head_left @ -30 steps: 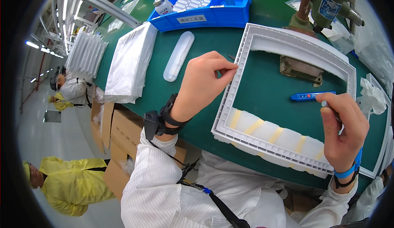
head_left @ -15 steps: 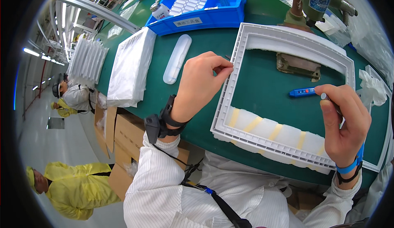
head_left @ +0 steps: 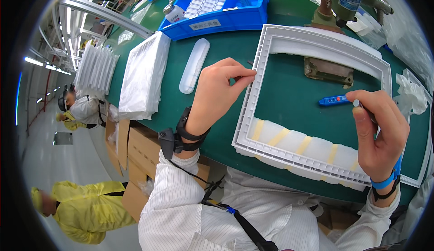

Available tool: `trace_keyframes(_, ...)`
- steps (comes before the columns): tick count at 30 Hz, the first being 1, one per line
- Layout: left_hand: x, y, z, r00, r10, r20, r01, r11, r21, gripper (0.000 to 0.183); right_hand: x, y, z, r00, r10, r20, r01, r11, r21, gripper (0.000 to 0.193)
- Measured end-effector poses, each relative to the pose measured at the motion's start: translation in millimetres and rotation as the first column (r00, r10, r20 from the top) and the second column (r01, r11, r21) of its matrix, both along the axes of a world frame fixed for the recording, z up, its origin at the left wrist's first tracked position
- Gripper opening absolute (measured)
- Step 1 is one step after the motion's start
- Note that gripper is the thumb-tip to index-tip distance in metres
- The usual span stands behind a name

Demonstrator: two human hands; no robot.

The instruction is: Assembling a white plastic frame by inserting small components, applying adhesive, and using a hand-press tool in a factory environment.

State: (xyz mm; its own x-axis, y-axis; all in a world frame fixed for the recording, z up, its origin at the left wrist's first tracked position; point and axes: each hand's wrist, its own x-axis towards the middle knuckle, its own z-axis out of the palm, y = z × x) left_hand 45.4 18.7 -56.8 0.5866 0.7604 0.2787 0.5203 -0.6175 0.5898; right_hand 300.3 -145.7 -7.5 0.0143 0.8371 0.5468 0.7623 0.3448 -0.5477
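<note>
My left hand (head_left: 224, 90) is closed in a pinch at the left side of a pale grey rectangular plastic frame (head_left: 247, 111). What its fingertips hold, if anything, is too small to make out; a small dark piece shows just beyond the frame's edge there. Over the frame's right side, my right hand (head_left: 382, 131) closes round a slim tool with a round metal end (head_left: 357, 103); the rest of it is hidden by the fingers. A blue pen-shaped tool (head_left: 333, 100) shows beside the right index fingertip, within the frame's opening. Whether the finger touches it I cannot tell.
White foam with yellow tape strips (head_left: 294, 142) lines the frame's near side. A blue divided bin (head_left: 217, 25), a clear oblong case (head_left: 195, 65) and a wrapped white stack (head_left: 143, 75) stand farther left. A green metal press (head_left: 350, 0) rises behind the frame. Another person (head_left: 86, 210) is at lower left.
My left hand has shifted very slightly left, its fingers straighter in the pinch at the frame's edge. The right hand and its tool are almost unmoved.
</note>
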Motion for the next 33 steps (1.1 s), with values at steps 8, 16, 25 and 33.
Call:
trace_keyframes(8,-7.1,-1.6,-1.0,1.000,-0.013,0.010,0.014,0.991,-0.133,0.019,3.7,1.3,-2.4,1.000,-0.009,0.000,0.009,1.000,0.020,0.008)
trace_keyframes(16,-11.4,17.8,-9.0,0.977,0.060,0.207,0.090,0.760,-0.644,0.039,2.9,2.6,-1.7,1.000,-0.029,0.006,0.029,0.999,-0.018,0.009)
trace_keyframes(25,3.1,-6.4,6.3,0.907,-0.073,0.416,0.219,0.923,-0.317,0.034,-0.7,1.4,0.5,0.996,0.042,-0.074,-0.055,0.981,-0.184,0.014)
trace_keyframes(33,59.4,-75.7,50.2,0.849,-0.429,0.310,0.452,0.892,-0.006,0.041,-7.7,-6.5,-3.6,0.981,0.154,-0.116,-0.161,0.985,-0.058,0.016)
